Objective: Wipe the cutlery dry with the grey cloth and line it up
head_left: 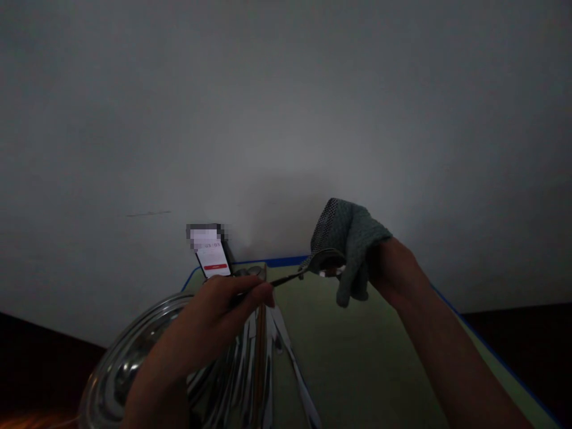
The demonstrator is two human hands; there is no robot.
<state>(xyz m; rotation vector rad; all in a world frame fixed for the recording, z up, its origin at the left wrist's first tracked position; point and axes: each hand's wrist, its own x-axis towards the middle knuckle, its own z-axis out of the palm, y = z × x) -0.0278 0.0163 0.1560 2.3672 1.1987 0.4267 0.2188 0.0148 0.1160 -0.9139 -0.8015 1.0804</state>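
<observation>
A metal spoon (286, 279) is pinched by its handle between the thumb and fingers of my left hand (223, 307). Its wide bowl points right, toward a grey-green cloth (351, 229). My right hand (393, 268) is closed on the cloth, which drapes over the fingers and hangs down beside the spoon's bowl. The cloth covers part of the bowl's far edge, and most of my right fingers are hidden. Both hands are above the table. Under my left hand lie several pieces of metal cutlery (297, 369) and brown chopsticks (260, 357), partly covered by my forearm.
A shiny metal bowl (109, 363) stands at the left, partly behind my left forearm. A phone (213, 253) with a lit screen leans at the back left. The pale green table (357, 363) has a blue edge and meets a grey wall (286, 119).
</observation>
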